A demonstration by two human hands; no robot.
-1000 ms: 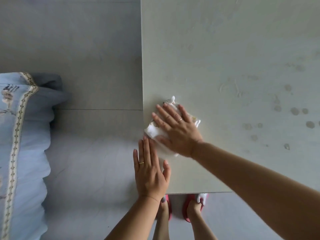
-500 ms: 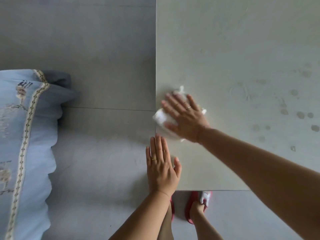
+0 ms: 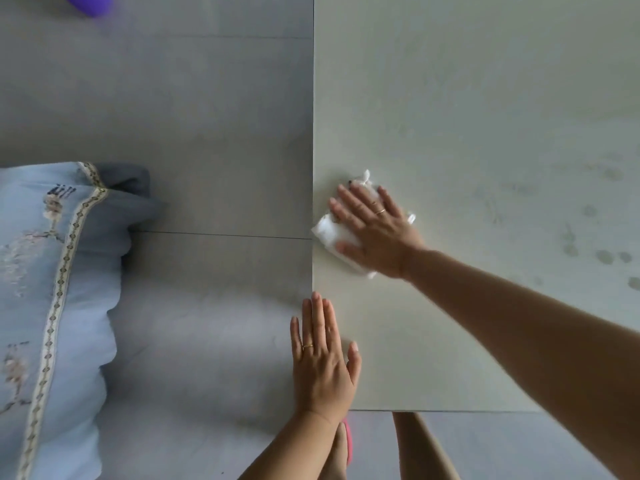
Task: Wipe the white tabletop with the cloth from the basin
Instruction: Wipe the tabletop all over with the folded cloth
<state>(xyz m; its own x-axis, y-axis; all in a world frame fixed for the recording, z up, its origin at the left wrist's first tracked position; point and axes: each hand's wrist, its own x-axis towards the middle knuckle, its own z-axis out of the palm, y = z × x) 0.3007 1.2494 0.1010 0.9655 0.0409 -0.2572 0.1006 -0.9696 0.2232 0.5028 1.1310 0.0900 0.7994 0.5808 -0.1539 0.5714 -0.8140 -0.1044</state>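
Observation:
The white tabletop (image 3: pixel 467 116) fills the right half of the head view. A white cloth (image 3: pixel 327 232) lies bunched at the table's left edge, and my right hand (image 3: pixel 375 230) presses flat on it with straight fingers. My left hand (image 3: pixel 322 362) rests flat at the near left corner of the table, fingers straight, partly over the edge, holding nothing. Several wet spots (image 3: pixel 604 256) show on the table at the right. No basin is in view.
A light blue bed cover with a patterned trim (image 3: pixel 45 306) lies at the left over the grey tiled floor (image 3: pixel 194 126). A purple object (image 3: pixel 88 3) shows at the top left edge. My feet in red slippers (image 3: pixel 348 445) stand by the near table edge.
My right hand has slid the cloth away from me along the table's left edge. My left hand stays flat at the near corner.

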